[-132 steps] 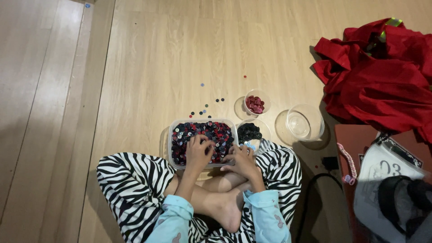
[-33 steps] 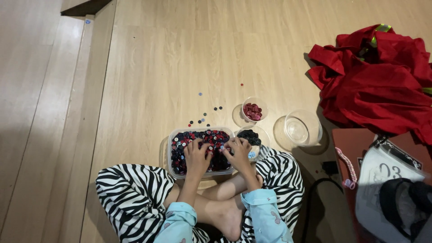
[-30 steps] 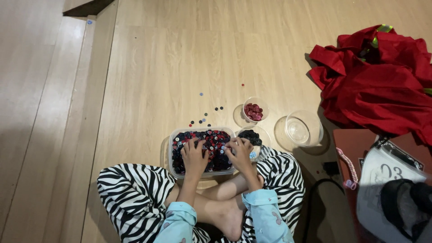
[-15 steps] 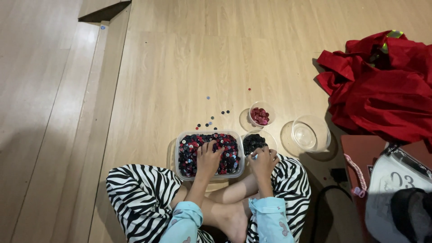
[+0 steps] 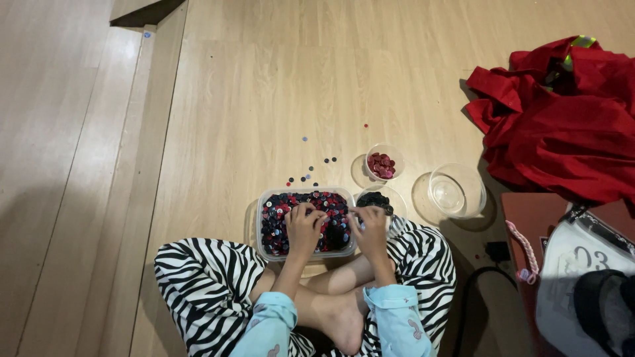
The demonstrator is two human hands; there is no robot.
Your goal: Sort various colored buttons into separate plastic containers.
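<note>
A clear rectangular tub full of red, black and blue buttons sits on the wooden floor in front of my crossed legs. My left hand rests inside the tub, fingers curled down into the buttons. My right hand hovers at the tub's right edge, fingertips pinched beside a small bowl of black buttons. What the fingers hold is too small to tell. A small bowl of red buttons stands further away. An empty clear bowl is to its right.
Several loose buttons lie scattered on the floor beyond the tub. A heap of red cloth lies at the right. A brown box with a white bag is at the lower right, with a black cable beside my leg.
The view has shifted, so everything sits lower and further right in the picture. My right hand moved from inside the tub to its right edge by the black-button bowl. My left hand stays in the tub.
</note>
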